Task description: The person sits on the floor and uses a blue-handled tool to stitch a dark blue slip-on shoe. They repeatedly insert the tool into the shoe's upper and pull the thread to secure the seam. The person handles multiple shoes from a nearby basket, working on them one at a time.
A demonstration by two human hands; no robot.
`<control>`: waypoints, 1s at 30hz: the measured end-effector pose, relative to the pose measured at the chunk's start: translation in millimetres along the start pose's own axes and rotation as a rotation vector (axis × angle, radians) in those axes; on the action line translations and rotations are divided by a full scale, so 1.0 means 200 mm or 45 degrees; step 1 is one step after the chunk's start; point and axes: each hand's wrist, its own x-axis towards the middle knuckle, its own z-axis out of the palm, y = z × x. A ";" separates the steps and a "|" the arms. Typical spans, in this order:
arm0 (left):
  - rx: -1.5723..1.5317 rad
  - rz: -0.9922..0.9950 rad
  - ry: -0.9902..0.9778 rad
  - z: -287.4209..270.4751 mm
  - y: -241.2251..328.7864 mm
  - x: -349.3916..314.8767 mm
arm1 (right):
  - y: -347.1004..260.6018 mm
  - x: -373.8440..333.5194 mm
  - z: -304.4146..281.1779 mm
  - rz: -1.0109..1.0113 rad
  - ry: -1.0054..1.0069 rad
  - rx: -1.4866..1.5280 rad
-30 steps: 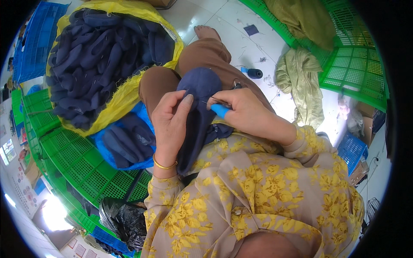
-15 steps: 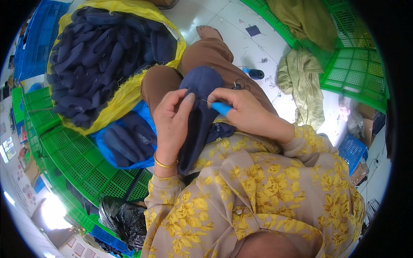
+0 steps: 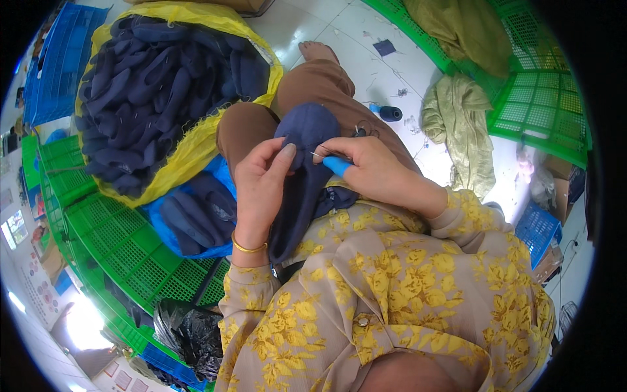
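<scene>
Across my lap lies a navy fabric piece shaped like a slipper [image 3: 305,124], its rounded end on my thigh and its long part hanging toward my waist. My left hand [image 3: 260,179] pinches its edge between thumb and fingers. Close beside, my right hand [image 3: 372,171] has its fingertips closed on a thin needle [image 3: 315,154] pointing at the fabric. Blue tape wraps one digit of that hand. More dark fabric [image 3: 334,199] is bunched under the right wrist. A small dark looped thing [image 3: 361,131], unclear in kind, rests on my thigh.
A yellow sack [image 3: 277,68] full of similar navy pieces stands at the left, with a blue bag [image 3: 155,212] holding several more below it. Green crates [image 3: 124,255] flank me. A dark thread spool [image 3: 390,114] and an olive cloth [image 3: 457,124] lie on the floor.
Both hands stay nearly in place on the navy piece. The needle tip shows slightly more clearly by the right fingertips; the view has shifted a little.
</scene>
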 end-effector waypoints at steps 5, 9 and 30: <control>0.005 0.000 0.008 0.00 0.00 0.00 | 0.00 0.01 -0.01 0.003 -0.029 -0.023; 0.005 0.003 0.006 0.00 0.00 0.01 | -0.04 0.03 -0.02 0.052 -0.051 -0.073; -0.155 -0.199 -0.092 0.01 0.04 0.05 | 0.04 0.03 0.04 -0.083 0.108 0.065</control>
